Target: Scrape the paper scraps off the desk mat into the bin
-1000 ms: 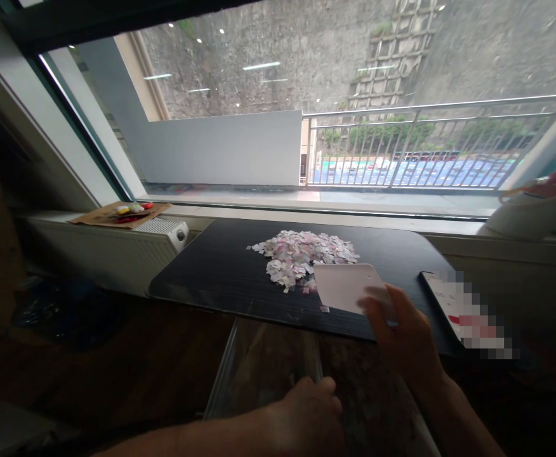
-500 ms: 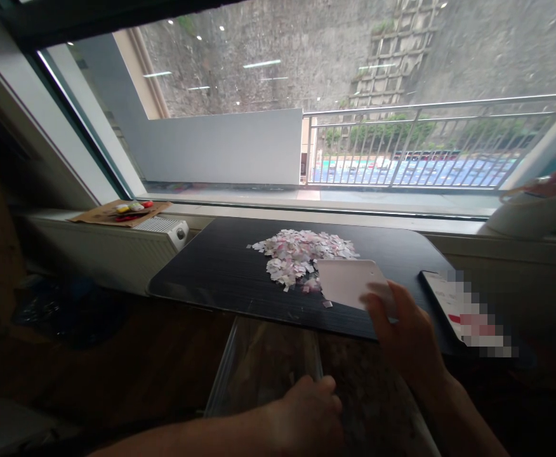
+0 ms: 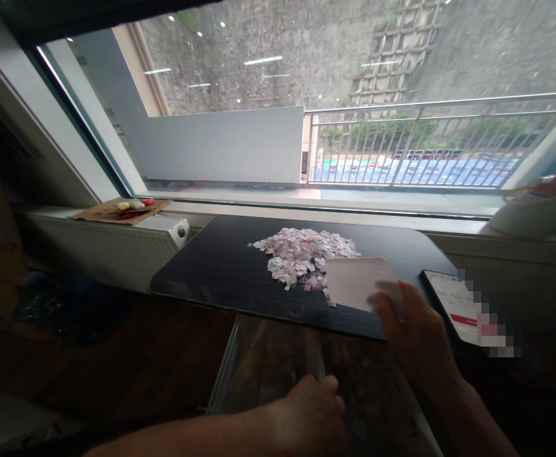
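A pile of small white and pink paper scraps (image 3: 299, 251) lies on the black tabletop (image 3: 206, 266). My right hand (image 3: 416, 330) is closed round the right end of a flat, pale plastic scraper (image 3: 354, 282). The scraper's left edge is at the right side of the pile, with a few loose scraps beside it. Lower down, my left hand (image 3: 316, 409) is closed on the right rim of a clear plastic box (image 3: 263, 355). The box is below the table's front edge, and its inside is dim.
A phone (image 3: 456, 308) lies at the table's right end, partly blurred out. Left of the table stands a white radiator (image 3: 111, 251) with cardboard (image 3: 94, 211) and small colourful items on top. A large window and its sill run behind the table.
My right hand and the scraper have moved slightly to the right, away from the middle of the pile. My left hand stays on the box rim.
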Demonstrator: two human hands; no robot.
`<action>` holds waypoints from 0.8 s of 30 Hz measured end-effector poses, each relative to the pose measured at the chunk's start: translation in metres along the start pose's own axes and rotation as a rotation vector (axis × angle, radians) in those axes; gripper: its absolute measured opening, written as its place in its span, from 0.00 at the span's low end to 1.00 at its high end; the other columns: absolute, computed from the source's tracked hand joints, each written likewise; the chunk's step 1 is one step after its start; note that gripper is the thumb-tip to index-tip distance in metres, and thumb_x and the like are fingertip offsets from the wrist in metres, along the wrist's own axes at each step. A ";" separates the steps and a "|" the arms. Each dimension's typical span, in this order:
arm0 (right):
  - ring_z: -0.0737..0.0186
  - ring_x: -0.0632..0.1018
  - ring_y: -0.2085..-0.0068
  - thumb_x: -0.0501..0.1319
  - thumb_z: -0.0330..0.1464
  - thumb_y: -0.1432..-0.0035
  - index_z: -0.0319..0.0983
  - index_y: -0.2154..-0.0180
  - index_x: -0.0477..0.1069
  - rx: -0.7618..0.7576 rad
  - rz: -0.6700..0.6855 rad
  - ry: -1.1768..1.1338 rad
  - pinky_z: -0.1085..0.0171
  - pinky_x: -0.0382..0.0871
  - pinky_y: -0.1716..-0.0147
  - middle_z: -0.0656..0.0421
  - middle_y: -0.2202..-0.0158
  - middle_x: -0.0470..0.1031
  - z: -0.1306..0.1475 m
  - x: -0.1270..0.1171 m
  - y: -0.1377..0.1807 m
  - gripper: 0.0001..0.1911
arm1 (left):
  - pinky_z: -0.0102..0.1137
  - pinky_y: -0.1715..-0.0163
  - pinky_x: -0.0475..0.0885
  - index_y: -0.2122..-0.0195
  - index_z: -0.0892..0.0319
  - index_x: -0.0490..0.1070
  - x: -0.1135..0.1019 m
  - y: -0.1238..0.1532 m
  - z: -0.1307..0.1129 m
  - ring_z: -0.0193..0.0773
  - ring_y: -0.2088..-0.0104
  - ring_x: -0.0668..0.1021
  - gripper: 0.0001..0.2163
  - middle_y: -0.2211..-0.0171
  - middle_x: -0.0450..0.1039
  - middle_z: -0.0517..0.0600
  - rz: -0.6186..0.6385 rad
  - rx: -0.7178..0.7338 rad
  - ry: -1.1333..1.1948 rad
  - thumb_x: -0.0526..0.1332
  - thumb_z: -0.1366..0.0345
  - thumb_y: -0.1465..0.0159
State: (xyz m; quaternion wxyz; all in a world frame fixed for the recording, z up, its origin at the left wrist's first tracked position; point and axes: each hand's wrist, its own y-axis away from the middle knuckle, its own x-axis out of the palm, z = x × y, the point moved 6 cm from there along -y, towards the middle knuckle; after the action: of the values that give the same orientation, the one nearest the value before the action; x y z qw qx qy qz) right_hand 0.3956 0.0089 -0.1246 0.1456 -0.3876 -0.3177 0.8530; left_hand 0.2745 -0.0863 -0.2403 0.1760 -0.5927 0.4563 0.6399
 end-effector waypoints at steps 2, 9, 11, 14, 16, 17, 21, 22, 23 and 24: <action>0.52 0.81 0.74 0.55 0.42 0.40 0.42 0.60 0.71 0.033 -0.004 -0.012 0.61 0.71 0.76 0.55 0.73 0.81 -0.002 -0.001 0.000 0.13 | 0.33 0.77 0.61 0.69 0.58 0.78 -0.005 0.001 -0.002 0.49 0.57 0.73 0.04 0.65 0.77 0.55 0.034 0.003 -0.008 0.65 0.68 0.37; 0.55 0.80 0.74 0.56 0.44 0.43 0.43 0.62 0.71 0.152 0.031 -0.087 0.61 0.71 0.75 0.57 0.73 0.80 -0.013 -0.002 0.002 0.13 | 0.33 0.81 0.56 0.68 0.60 0.79 -0.021 -0.008 -0.012 0.49 0.59 0.73 0.06 0.64 0.77 0.56 0.060 0.067 0.029 0.63 0.66 0.36; 0.56 0.80 0.74 0.57 0.44 0.44 0.43 0.63 0.71 0.169 0.025 -0.109 0.62 0.72 0.75 0.57 0.73 0.80 -0.017 -0.002 0.004 0.13 | 0.32 0.82 0.56 0.70 0.60 0.79 -0.020 -0.010 -0.012 0.48 0.60 0.73 0.06 0.65 0.77 0.56 0.040 0.076 0.037 0.64 0.66 0.37; 0.56 0.80 0.72 0.58 0.45 0.43 0.43 0.62 0.72 0.187 -0.007 -0.123 0.62 0.73 0.73 0.57 0.71 0.81 -0.025 -0.004 0.007 0.14 | 0.32 0.81 0.56 0.70 0.60 0.78 -0.018 -0.009 -0.011 0.48 0.59 0.73 0.05 0.65 0.77 0.55 0.044 0.073 0.016 0.65 0.67 0.38; 0.56 0.80 0.70 0.58 0.45 0.42 0.43 0.60 0.73 0.220 -0.057 -0.117 0.62 0.74 0.71 0.56 0.69 0.81 -0.032 -0.007 0.008 0.15 | 0.32 0.81 0.56 0.70 0.60 0.78 -0.017 -0.006 -0.010 0.47 0.59 0.73 0.04 0.65 0.76 0.54 0.052 0.071 0.007 0.65 0.68 0.38; 0.55 0.80 0.69 0.58 0.45 0.42 0.42 0.59 0.73 0.245 -0.080 -0.110 0.61 0.74 0.70 0.56 0.68 0.81 -0.034 -0.008 0.008 0.16 | 0.31 0.81 0.56 0.70 0.60 0.77 -0.017 -0.004 -0.009 0.47 0.59 0.73 0.05 0.65 0.76 0.54 0.045 0.070 0.009 0.65 0.68 0.37; 0.53 0.80 0.69 0.58 0.46 0.45 0.41 0.60 0.73 0.322 -0.080 -0.109 0.60 0.74 0.70 0.54 0.68 0.81 -0.036 -0.004 0.003 0.18 | 0.31 0.83 0.54 0.72 0.61 0.75 -0.025 0.009 -0.006 0.44 0.60 0.73 0.07 0.67 0.76 0.52 -0.025 0.062 0.011 0.64 0.67 0.36; 0.53 0.80 0.69 0.58 0.46 0.45 0.41 0.61 0.73 0.320 -0.066 -0.120 0.59 0.74 0.69 0.53 0.68 0.81 -0.034 -0.001 0.002 0.17 | 0.32 0.83 0.53 0.73 0.61 0.75 -0.028 0.014 -0.005 0.44 0.60 0.73 0.07 0.67 0.76 0.51 -0.032 0.061 0.006 0.64 0.68 0.37; 0.53 0.80 0.69 0.58 0.46 0.45 0.41 0.61 0.73 0.309 -0.052 -0.130 0.59 0.74 0.69 0.53 0.68 0.81 -0.032 0.002 0.000 0.17 | 0.32 0.84 0.53 0.73 0.61 0.74 -0.031 0.020 -0.004 0.43 0.60 0.73 0.08 0.68 0.76 0.51 -0.028 0.058 -0.001 0.64 0.68 0.37; 0.54 0.80 0.69 0.57 0.45 0.45 0.41 0.62 0.72 0.292 -0.041 -0.134 0.60 0.73 0.69 0.53 0.68 0.81 -0.029 0.005 -0.001 0.16 | 0.33 0.83 0.54 0.74 0.62 0.74 -0.035 0.027 -0.002 0.43 0.61 0.73 0.08 0.68 0.75 0.51 -0.025 0.055 -0.007 0.64 0.69 0.37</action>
State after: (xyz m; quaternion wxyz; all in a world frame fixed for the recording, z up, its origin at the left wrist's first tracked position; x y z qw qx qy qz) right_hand 0.4140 0.0243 -0.1410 0.1962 -0.2980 -0.2073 0.9109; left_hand 0.2635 -0.0910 -0.1977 0.2019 -0.5910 0.4655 0.6271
